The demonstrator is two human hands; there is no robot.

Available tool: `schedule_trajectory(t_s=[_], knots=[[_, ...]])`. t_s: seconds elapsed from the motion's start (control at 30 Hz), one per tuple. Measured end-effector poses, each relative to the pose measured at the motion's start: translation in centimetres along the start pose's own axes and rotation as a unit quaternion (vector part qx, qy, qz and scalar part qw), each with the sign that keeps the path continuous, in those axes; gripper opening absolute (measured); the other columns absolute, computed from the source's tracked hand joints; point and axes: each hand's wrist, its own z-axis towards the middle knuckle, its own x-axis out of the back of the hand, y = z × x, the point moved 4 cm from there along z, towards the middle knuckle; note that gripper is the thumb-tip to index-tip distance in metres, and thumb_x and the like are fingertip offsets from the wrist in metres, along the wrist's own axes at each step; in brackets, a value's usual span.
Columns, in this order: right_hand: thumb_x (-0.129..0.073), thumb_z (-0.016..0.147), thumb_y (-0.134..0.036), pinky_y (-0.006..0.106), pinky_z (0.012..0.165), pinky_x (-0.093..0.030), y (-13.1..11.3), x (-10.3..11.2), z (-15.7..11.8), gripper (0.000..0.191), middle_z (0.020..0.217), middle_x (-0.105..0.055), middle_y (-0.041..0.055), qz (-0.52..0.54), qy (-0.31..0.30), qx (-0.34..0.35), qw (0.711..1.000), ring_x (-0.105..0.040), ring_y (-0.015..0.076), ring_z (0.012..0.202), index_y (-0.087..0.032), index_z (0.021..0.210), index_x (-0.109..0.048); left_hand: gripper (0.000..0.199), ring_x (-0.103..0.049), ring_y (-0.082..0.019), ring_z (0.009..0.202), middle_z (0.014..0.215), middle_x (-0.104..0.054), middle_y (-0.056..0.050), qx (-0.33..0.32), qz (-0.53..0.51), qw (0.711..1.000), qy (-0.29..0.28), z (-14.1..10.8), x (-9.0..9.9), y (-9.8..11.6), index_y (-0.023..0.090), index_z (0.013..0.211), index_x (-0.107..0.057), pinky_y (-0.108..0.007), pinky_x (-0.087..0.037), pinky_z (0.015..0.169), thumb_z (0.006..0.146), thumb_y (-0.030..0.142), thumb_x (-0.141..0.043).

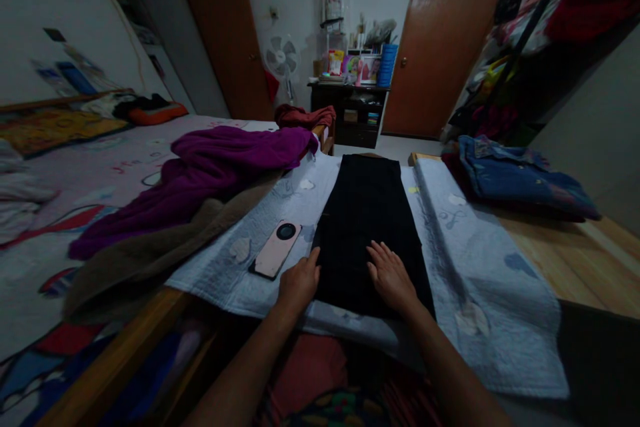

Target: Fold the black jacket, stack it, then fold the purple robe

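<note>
A black garment [367,213], perhaps folded trousers, lies flat and lengthwise on a pale quilted cloth [465,273]. My right hand [393,275] rests palm down on its lower part, the fingers stretched out and holding nothing. At the garment's left edge is my left hand [301,278], its fingertips touching the black fabric and the fingers partly turned from view; no grasp on the cloth shows. Just left of that hand, a pink phone [277,248] with a round dark camera ring lies face down on the quilted cloth.
On the left, a purple blanket [225,167] and a brown blanket [150,260] are heaped along the bed [130,153]. Folded jeans [520,173] lie on wooden boards [575,253] at right. Behind stand a fan [281,57] and a dark cabinet [325,103].
</note>
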Motion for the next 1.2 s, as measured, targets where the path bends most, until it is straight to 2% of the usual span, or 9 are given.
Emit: schedule_trajectory(t_s=[0.3,0.43,0.53,0.63,0.73,0.8,0.9,1.0,1.2], knots=[[-0.034,0.095,-0.030,0.044,0.115,-0.024,-0.1,0.1,0.0,0.049,0.152,-0.036,0.0066,-0.005,-0.006,0.002,1.000,-0.025,0.0242,0.143,-0.014,0.140,-0.046,0.044,-0.067,-0.022,0.083,0.093,-0.071,-0.006,-0.010,0.013,0.998,-0.062,-2.0,-0.1,-1.4,0.030,0.140,-0.044,-0.031,-0.048,0.070,0.097,0.030,-0.039],[-0.034,0.095,-0.030,0.044,0.114,-0.024,-0.1,0.0,0.0,0.049,0.151,-0.037,0.0069,-0.004,-0.002,0.008,1.000,-0.025,0.0243,0.143,-0.014,0.140,-0.046,0.034,-0.062,-0.023,0.093,0.099,-0.065,-0.009,-0.017,-0.020,0.999,0.020,-2.3,1.3,-1.2,0.024,0.123,-0.060,-0.034,-0.047,0.081,0.094,0.025,-0.043],[-0.033,0.095,-0.031,0.044,0.114,-0.024,0.0,-0.1,0.0,0.048,0.151,-0.037,0.0060,0.001,0.002,0.003,1.000,-0.026,0.0243,0.142,-0.016,0.139,-0.047,0.027,-0.057,-0.024,0.104,0.104,-0.061,-0.010,-0.053,-0.082,0.993,0.070,-1.7,2.2,-0.1,0.021,0.110,-0.065,-0.037,-0.043,0.093,0.091,0.022,-0.046],[-0.033,0.095,-0.031,0.044,0.114,-0.024,0.1,-0.2,0.0,0.048,0.152,-0.037,0.0055,0.004,0.003,0.001,1.000,-0.027,0.0240,0.142,-0.016,0.140,-0.046,0.034,-0.056,-0.022,0.110,0.113,-0.061,-0.010,-0.051,-0.213,0.974,0.050,-0.6,2.4,1.0,0.019,0.123,-0.057,-0.034,-0.041,0.098,0.095,0.029,-0.041],[-0.032,0.096,-0.032,0.044,0.114,-0.024,0.2,-0.3,0.0,0.049,0.151,-0.037,0.0066,0.000,0.001,0.003,1.000,-0.027,0.0241,0.142,-0.015,0.140,-0.046,0.053,-0.061,-0.021,0.106,0.113,-0.063,-0.009,0.007,-0.314,0.950,0.000,0.0,1.9,1.6,0.018,0.144,-0.031,-0.034,-0.044,0.095,0.095,0.036,-0.040],[-0.031,0.096,-0.032,0.044,0.114,-0.024,0.2,-0.3,0.0,0.049,0.151,-0.037,0.0071,-0.005,0.003,0.007,1.000,-0.026,0.0241,0.142,-0.015,0.140,-0.046,0.065,-0.061,-0.021,0.107,0.118,-0.062,-0.008,0.004,-0.338,0.941,-0.020,0.1,1.7,2.1,0.020,0.149,-0.020,-0.033,-0.046,0.093,0.092,0.035,-0.047],[-0.031,0.096,-0.032,0.044,0.114,-0.024,0.2,-0.4,0.1,0.050,0.152,-0.037,0.0069,-0.008,0.005,0.010,1.000,-0.025,0.0243,0.142,-0.014,0.140,-0.046,0.062,-0.058,-0.021,0.113,0.127,-0.058,-0.008,-0.054,-0.332,0.942,-0.013,0.0,1.6,2.7,0.022,0.143,-0.036,-0.033,-0.045,0.097,0.085,0.026,-0.056],[-0.032,0.096,-0.032,0.044,0.114,-0.024,0.2,-0.4,0.1,0.049,0.152,-0.037,0.0066,0.000,0.006,0.005,1.000,-0.025,0.0244,0.142,-0.015,0.140,-0.046,0.039,-0.060,-0.020,0.104,0.111,-0.063,-0.006,-0.078,-0.332,0.940,-0.006,-0.2,1.3,2.9,0.023,0.122,-0.060,-0.031,-0.046,0.094,0.083,0.021,-0.056],[-0.033,0.096,-0.033,0.044,0.115,-0.023,0.2,-0.2,0.0,0.048,0.152,-0.037,0.0056,0.023,0.004,-0.004,1.000,-0.025,0.0230,0.143,-0.018,0.140,-0.046,0.031,-0.059,-0.017,0.097,0.101,-0.061,-0.004,-0.063,-0.395,0.915,0.049,-0.4,1.5,2.6,0.023,0.114,-0.064,-0.029,-0.047,0.089,0.085,0.021,-0.053]])
